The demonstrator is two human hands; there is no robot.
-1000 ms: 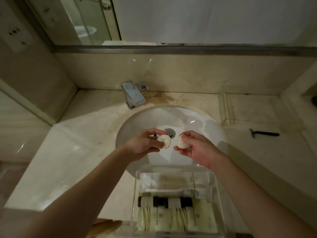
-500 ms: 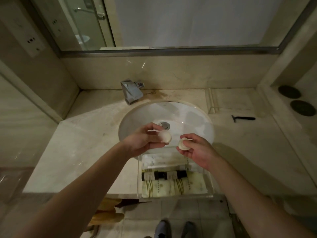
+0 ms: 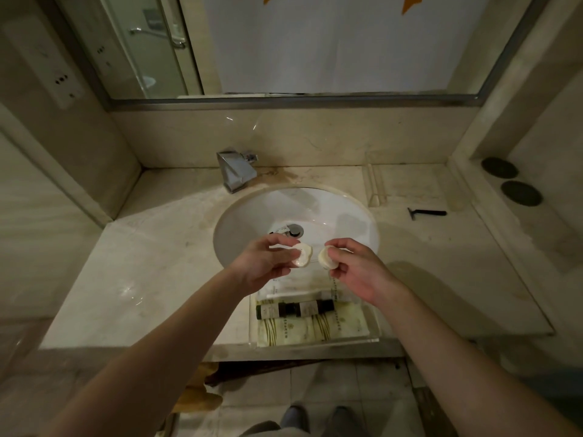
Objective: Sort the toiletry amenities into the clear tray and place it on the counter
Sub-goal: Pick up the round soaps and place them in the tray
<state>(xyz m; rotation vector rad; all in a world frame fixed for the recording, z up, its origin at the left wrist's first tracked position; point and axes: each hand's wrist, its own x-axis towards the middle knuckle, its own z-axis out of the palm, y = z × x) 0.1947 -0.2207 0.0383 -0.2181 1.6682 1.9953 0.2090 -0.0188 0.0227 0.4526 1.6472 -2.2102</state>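
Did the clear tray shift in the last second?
No. The clear tray still sits at the counter's front edge, just in front of the sink basin; only the camera moved.

Walls: I see beige marble walls (image 3: 315, 140) closing in the far side and the left.
Mirror: a wide mirror (image 3: 315, 42) with a metal frame hangs on the far wall; in it I make out a glass shower door (image 3: 151, 42) at the left.
Socket panel: on the left wall I spot a white socket panel (image 3: 47, 58).
Vanity: a pale stone vanity top (image 3: 142, 263) spreads left to right, stained around the basin.
Basin: an oval white basin (image 3: 252, 216) is sunk in the middle, with a square chrome faucet (image 3: 235, 171) on its far-left side.
Niche: at the right, a recessed ledge (image 3: 536, 216) carries two dark round coasters (image 3: 500, 167).
Floor: near me I see light tiles (image 3: 347, 389).
Light: dim and yellowish throughout.
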